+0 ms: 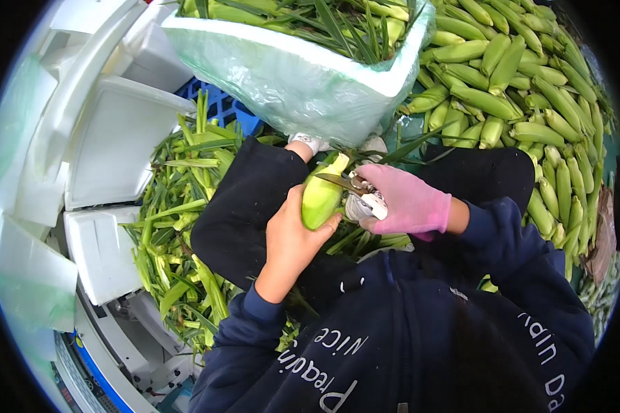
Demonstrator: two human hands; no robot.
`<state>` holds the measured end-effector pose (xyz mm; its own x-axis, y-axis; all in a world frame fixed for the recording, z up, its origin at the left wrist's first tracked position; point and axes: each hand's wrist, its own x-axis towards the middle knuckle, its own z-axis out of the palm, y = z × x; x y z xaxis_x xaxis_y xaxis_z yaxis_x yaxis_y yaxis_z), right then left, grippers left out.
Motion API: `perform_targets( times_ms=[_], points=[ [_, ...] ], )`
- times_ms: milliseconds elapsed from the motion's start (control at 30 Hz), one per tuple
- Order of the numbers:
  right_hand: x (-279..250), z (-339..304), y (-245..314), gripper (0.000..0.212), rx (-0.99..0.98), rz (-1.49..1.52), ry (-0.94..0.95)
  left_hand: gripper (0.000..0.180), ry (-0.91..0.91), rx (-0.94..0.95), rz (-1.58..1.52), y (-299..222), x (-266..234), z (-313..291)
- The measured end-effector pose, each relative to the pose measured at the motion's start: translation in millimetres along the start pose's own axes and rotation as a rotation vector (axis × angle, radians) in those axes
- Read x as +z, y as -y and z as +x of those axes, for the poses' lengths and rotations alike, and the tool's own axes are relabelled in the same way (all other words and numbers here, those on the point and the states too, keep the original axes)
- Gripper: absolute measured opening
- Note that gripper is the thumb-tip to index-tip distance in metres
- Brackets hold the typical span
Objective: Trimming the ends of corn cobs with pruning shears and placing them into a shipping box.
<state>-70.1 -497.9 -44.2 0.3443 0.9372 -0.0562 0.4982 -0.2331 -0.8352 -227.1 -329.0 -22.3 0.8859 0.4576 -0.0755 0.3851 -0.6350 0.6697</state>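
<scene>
My bare left hand [296, 226] is wrapped round an ear of corn [320, 201] in its pale green husk. The ear stands tilted, its cut stalk end pointing up and away from me. In a pink glove, my right hand [408, 201] grips a pair of shears [375, 204] with white handles and dark blades. Those blades reach left to the ear just below its stalk end. Both hands are in front of my body, between my knees. The right fingertips are partly hidden by the glove and the handles.
A white foam box [282, 69] lined with plastic, full of corn and leaves, stands ahead. Husked ears lie in a large corn pile [503, 76] at the right. Cut leaves and stalks form a trimmings heap [186, 227] at my left, beside white foam boxes [120, 138] and a blue crate [220, 107].
</scene>
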Motion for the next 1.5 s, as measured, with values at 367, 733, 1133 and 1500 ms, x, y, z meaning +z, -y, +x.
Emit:
perform_targets(
  times_ms=[367,733,1133,1500],
  points=[
    [19,-4,17,0.029,0.338,1.129,-0.021,0.045,-0.248,-0.221,-1.883,79,-26,42],
    [49,14,27,0.051,0.366,1.051,0.377,0.048,-0.806,-0.004,-1.382,35,-2,47],
    [74,33,-3,0.037,0.190,0.551,-0.125,0.044,-0.707,-0.508,-1.659,43,21,23],
    [23,12,37,0.036,0.349,0.950,-0.127,0.048,-0.267,-0.728,-1.981,37,34,18]
  ],
)
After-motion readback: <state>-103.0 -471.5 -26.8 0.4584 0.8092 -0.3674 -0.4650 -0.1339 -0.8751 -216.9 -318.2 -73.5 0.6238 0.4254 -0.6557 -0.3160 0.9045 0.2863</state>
